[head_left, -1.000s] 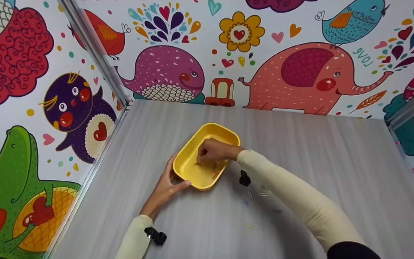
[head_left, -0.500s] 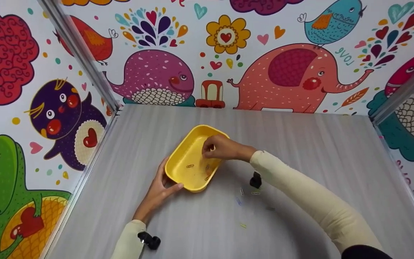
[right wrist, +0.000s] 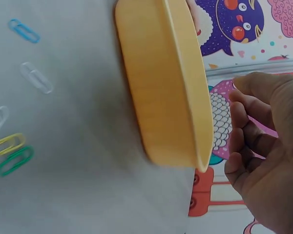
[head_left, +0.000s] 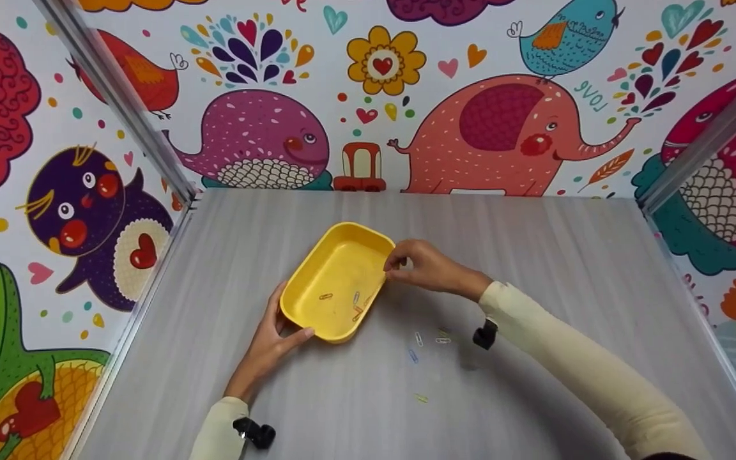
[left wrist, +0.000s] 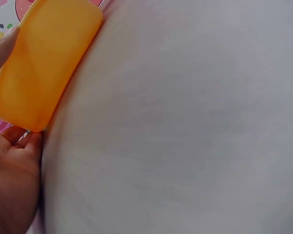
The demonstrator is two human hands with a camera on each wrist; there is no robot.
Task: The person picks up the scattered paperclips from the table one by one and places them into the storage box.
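Note:
A yellow plastic tray [head_left: 350, 262] stands on the grey table with several paper clips [head_left: 325, 296] inside, near its front end. My left hand [head_left: 268, 348] grips the tray's near left corner, the thumb at the front edge and the fingers along the side. Just past the tray's right rim is my right hand [head_left: 429, 265]. In the right wrist view its fingers [right wrist: 238, 114] are loosely bent and no object shows between thumb and index finger. Loose on the table right of the tray lie white, yellow and green clips, and a blue paper clip [right wrist: 23, 30].
Another yellow clip [head_left: 421, 397] lies closer to the front of the table. Printed panels with cartoon animals [head_left: 502, 137] wall the table in at the back and sides, with metal posts [head_left: 128, 108] at the corners. Black wrist cameras [head_left: 485, 335] sit on both sleeves.
My right hand has risen out of the tray and moved right, past its rim. More clips now show inside. The left hand still holds the tray; the head view has shifted slightly.

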